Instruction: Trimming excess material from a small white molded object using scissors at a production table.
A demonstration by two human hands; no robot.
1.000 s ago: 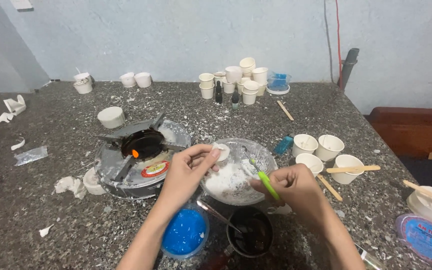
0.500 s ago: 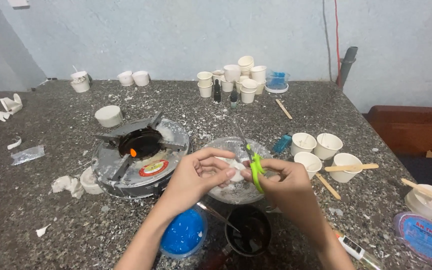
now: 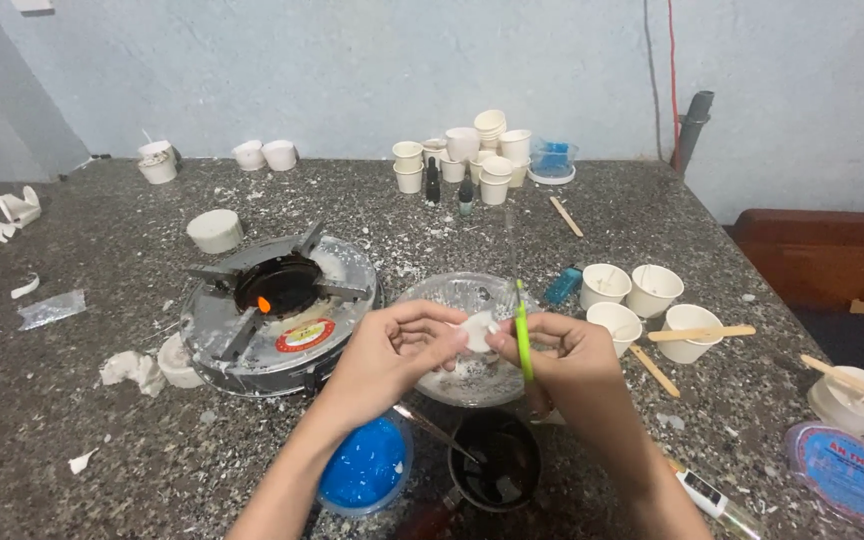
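speckled dark stone desk [image 3: 102, 450] against a pale blue wall, seen from above. left hand [image 3: 392, 355] and right hand [image 3: 567, 355] meet over a clear glass bowl [image 3: 452, 295] dusted with white flakes, both pinching a small white wax disc [image 3: 476, 331] between fingertips. the right hand also grips a thin green stick [image 3: 523, 340], held upright. just below the hands sit a cup of blue liquid [image 3: 364, 468] and a dark cup [image 3: 495, 462] with a stirrer. left of the bowl stands a round metal burner [image 3: 277, 305] showing a small orange flame. to the right, white paper cups [image 3: 632, 290] and wooden sticks; more cups stacked by the wall.
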